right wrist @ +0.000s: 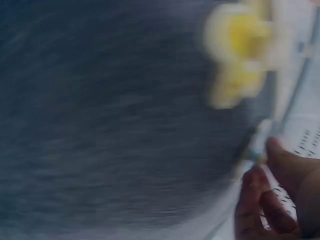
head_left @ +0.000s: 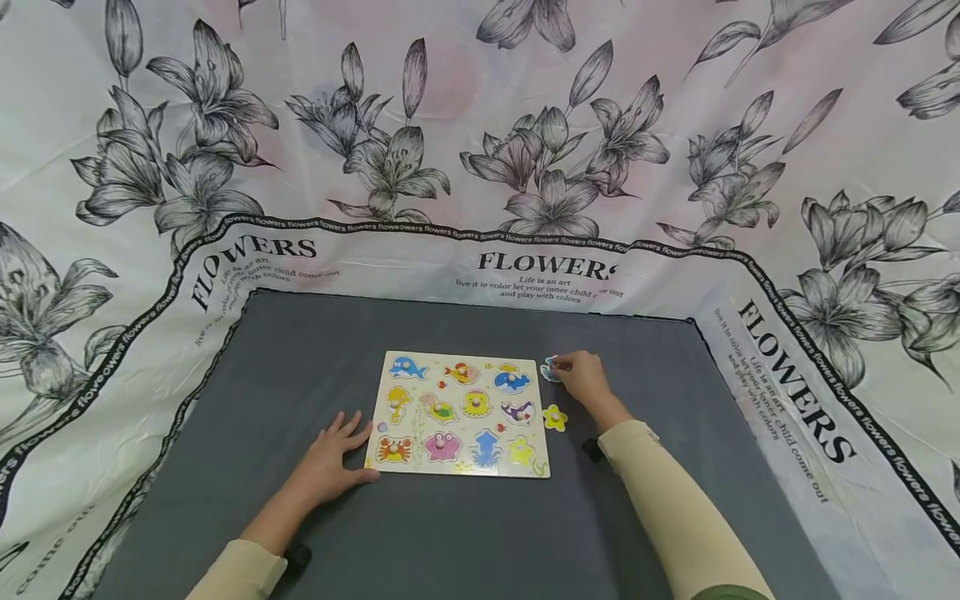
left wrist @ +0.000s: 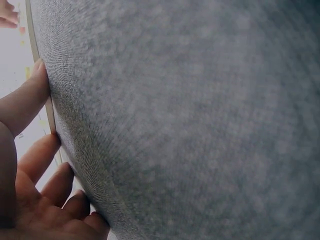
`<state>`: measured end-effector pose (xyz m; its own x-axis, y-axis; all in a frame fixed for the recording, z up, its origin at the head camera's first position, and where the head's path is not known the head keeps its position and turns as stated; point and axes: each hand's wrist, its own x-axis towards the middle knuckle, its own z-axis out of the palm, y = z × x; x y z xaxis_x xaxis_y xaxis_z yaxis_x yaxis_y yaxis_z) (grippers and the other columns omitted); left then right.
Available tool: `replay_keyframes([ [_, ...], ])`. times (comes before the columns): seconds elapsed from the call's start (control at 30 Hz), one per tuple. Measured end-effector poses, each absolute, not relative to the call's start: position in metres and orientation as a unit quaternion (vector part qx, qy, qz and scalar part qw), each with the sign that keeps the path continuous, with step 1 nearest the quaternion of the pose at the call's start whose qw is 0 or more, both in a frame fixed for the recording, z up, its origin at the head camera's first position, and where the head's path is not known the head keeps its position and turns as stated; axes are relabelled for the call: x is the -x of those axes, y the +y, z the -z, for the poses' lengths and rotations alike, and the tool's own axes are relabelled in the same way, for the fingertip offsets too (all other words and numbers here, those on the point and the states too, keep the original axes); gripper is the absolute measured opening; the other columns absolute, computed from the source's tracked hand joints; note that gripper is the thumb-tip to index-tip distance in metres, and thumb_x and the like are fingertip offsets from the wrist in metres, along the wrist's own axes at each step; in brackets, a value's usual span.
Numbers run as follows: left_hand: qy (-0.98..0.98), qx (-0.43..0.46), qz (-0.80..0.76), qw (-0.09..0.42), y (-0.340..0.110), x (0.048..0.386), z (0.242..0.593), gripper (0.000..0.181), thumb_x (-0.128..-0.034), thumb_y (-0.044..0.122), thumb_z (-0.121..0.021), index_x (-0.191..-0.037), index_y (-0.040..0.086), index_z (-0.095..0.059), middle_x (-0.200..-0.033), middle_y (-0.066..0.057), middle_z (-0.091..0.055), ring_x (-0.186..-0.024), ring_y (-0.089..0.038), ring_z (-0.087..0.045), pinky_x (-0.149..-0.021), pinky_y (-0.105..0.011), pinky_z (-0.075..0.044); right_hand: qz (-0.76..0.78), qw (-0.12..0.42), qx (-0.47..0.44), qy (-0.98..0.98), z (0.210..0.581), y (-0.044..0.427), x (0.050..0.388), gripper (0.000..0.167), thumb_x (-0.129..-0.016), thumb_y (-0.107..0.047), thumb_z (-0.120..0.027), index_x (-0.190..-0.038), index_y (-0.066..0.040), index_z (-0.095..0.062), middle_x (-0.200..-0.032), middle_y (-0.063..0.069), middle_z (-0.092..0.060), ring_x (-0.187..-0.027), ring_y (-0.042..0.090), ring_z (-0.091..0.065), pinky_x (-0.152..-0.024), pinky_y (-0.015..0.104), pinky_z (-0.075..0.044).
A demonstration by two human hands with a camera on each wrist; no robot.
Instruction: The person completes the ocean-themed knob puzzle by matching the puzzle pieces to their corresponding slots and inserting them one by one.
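Observation:
A wooden peg puzzle board (head_left: 457, 465) with colourful sea animals lies flat on the grey surface. My left hand (head_left: 330, 458) touches its left edge, fingers spread and thumb at the near corner; the left wrist view shows the thumb (left wrist: 37, 85) against the board's side. Just beyond the board's right edge, my right hand (head_left: 587, 379) pinches a blue-and-white puzzle piece (head_left: 550, 369) between thumb and fingertips. That piece is blurred and seen edge-on in the right wrist view. Between the right hand and the board lies a yellow star piece (head_left: 555, 417).
A dark grey cloth area (head_left: 465, 533) spreads around the board. White fabric with printed flowers and lettering (head_left: 547, 265) borders it and rises behind. Squid (head_left: 486, 448) and pale star (head_left: 521, 451) pictures on the board show no knobs.

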<state>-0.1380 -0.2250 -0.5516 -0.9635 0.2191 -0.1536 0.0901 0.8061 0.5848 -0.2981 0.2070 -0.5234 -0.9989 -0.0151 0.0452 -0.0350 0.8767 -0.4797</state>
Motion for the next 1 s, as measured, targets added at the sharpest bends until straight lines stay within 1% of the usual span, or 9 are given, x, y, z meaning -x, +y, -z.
replay_keyframes([
  [0.1,0.945,-0.082,-0.301,0.102,-0.226,0.137,0.551,0.091,-0.0791,0.045,-0.084,-0.152,0.006,-0.045,-0.162,-0.022,-0.03,-0.152,-0.05,-0.015,-0.116,-0.073,-0.019,-0.25,0.005,-0.017,-0.968,0.533,0.212,0.303,0.028,-0.094,-0.015,-0.074,-0.119,-0.002,-0.075,-0.108,0.016,-0.075,-0.098,0.031,-0.07,-0.081,0.044,-0.058],
  [0.27,0.944,-0.087,-0.302,0.102,-0.224,0.138,0.552,0.09,-0.0795,0.045,-0.083,-0.152,0.006,-0.045,-0.162,-0.022,-0.03,-0.151,-0.05,-0.015,-0.116,-0.072,-0.019,-0.24,0.033,-0.001,-0.97,0.538,0.206,0.304,0.021,-0.095,-0.011,-0.071,-0.113,-0.003,-0.077,-0.106,0.015,-0.074,-0.094,0.028,-0.068,-0.078,0.042,-0.057],
  [0.33,0.943,-0.087,-0.302,0.106,-0.224,0.138,0.553,0.09,-0.08,0.044,-0.083,-0.152,0.006,-0.045,-0.162,-0.022,-0.029,-0.152,-0.049,-0.014,-0.117,-0.072,-0.019,-0.249,0.05,-0.007,-0.967,0.533,0.201,0.297,0.017,-0.095,-0.01,-0.071,-0.108,-0.003,-0.078,-0.104,0.014,-0.075,-0.092,0.026,-0.069,-0.076,0.04,-0.058],
  [0.43,0.944,-0.086,-0.3,0.108,-0.224,0.137,0.554,0.089,-0.0801,0.043,-0.083,-0.152,0.006,-0.045,-0.162,-0.022,-0.03,-0.152,-0.049,-0.014,-0.117,-0.071,-0.019,-0.268,0.059,-0.061,-0.96,0.523,0.187,0.276,0.014,-0.092,-0.01,-0.074,-0.103,-0.004,-0.08,-0.099,0.012,-0.076,-0.085,0.022,-0.07,-0.07,0.037,-0.059],
  [0.5,0.944,-0.085,-0.299,0.108,-0.224,0.137,0.554,0.089,-0.0797,0.043,-0.084,-0.151,0.006,-0.046,-0.162,-0.022,-0.03,-0.152,-0.049,-0.015,-0.117,-0.071,-0.019,-0.281,0.045,-0.112,-0.952,0.517,0.173,0.254,0.012,-0.09,-0.012,-0.077,-0.1,-0.007,-0.081,-0.095,0.008,-0.077,-0.078,0.016,-0.068,-0.067,0.031,-0.058],
  [0.6,0.945,-0.085,-0.298,0.104,-0.225,0.137,0.555,0.089,-0.0796,0.043,-0.084,-0.151,0.006,-0.046,-0.162,-0.022,-0.03,-0.152,-0.049,-0.015,-0.116,-0.072,-0.02,-0.297,-0.008,-0.183,-0.937,0.514,0.152,0.221,0.011,-0.087,-0.013,-0.08,-0.098,-0.009,-0.082,-0.089,0.001,-0.075,-0.07,0.008,-0.061,-0.06,0.024,-0.052],
  [0.7,0.945,-0.085,-0.298,0.103,-0.225,0.139,0.555,0.09,-0.0796,0.043,-0.084,-0.152,0.007,-0.045,-0.162,-0.021,-0.03,-0.152,-0.049,-0.015,-0.116,-0.072,-0.02,-0.299,-0.048,-0.219,-0.927,0.518,0.136,0.196,0.01,-0.087,-0.012,-0.08,-0.097,-0.009,-0.083,-0.086,-0.002,-0.074,-0.068,0.004,-0.055,-0.059,0.02,-0.048],
  [0.8,0.945,-0.089,-0.297,0.102,-0.225,0.139,0.556,0.09,-0.0797,0.045,-0.083,-0.152,0.007,-0.045,-0.162,-0.021,-0.03,-0.152,-0.049,-0.015,-0.116,-0.072,-0.019,-0.285,-0.056,-0.235,-0.927,0.526,0.125,0.185,0.01,-0.087,-0.012,-0.08,-0.097,-0.009,-0.082,-0.084,-0.002,-0.074,-0.068,0.003,-0.053,-0.06,0.02,-0.047],
  [1.0,0.944,-0.09,-0.299,0.105,-0.225,0.139,0.556,0.09,-0.0802,0.046,-0.083,-0.152,0.007,-0.044,-0.163,-0.021,-0.029,-0.152,-0.048,-0.014,-0.117,-0.071,-0.019,-0.259,-0.073,-0.238,-0.933,0.533,0.115,0.185,0.011,-0.088,-0.013,-0.079,-0.098,-0.009,-0.081,-0.083,-0.002,-0.072,-0.067,0.005,-0.053,-0.061,0.02,-0.047],
])
